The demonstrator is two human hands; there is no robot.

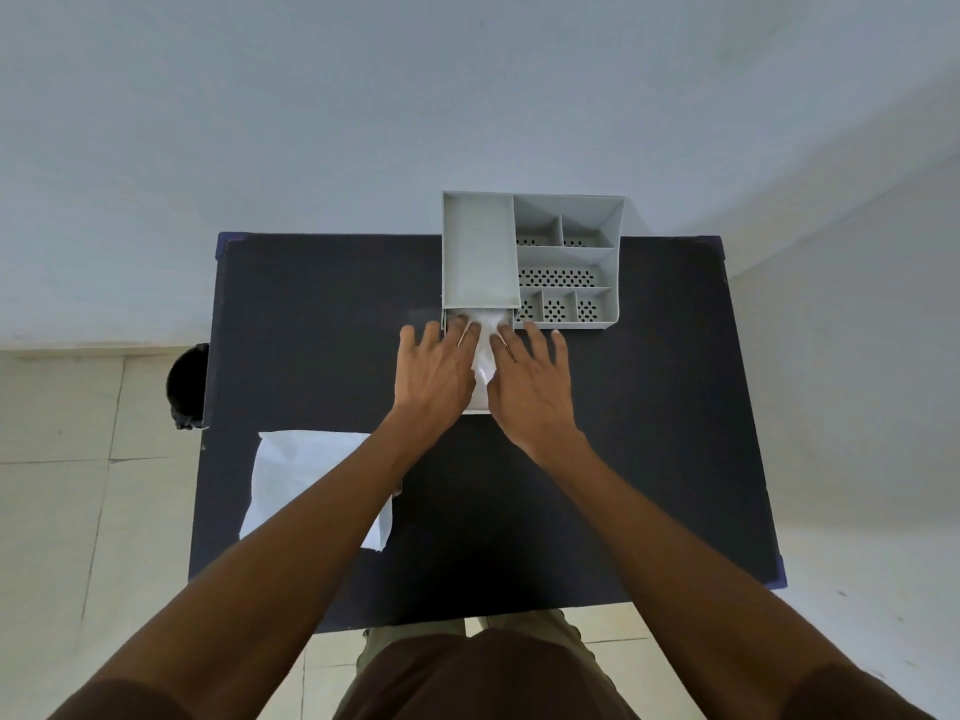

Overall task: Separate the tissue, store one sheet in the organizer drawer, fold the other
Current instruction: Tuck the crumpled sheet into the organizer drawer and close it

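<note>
A grey organizer with several compartments stands at the far middle of the black table. Its drawer is pulled out toward me below the left tray. A white tissue sheet lies in the drawer. My left hand and my right hand rest flat on that sheet, fingers spread, pressing it down, with fingertips near the organizer's front. A second white tissue sheet lies flat on the table's near left, partly hidden under my left forearm.
A dark round object stands on the floor beside the table's left edge. A pale wall rises right behind the table. Tiled floor surrounds the table on the left and near sides.
</note>
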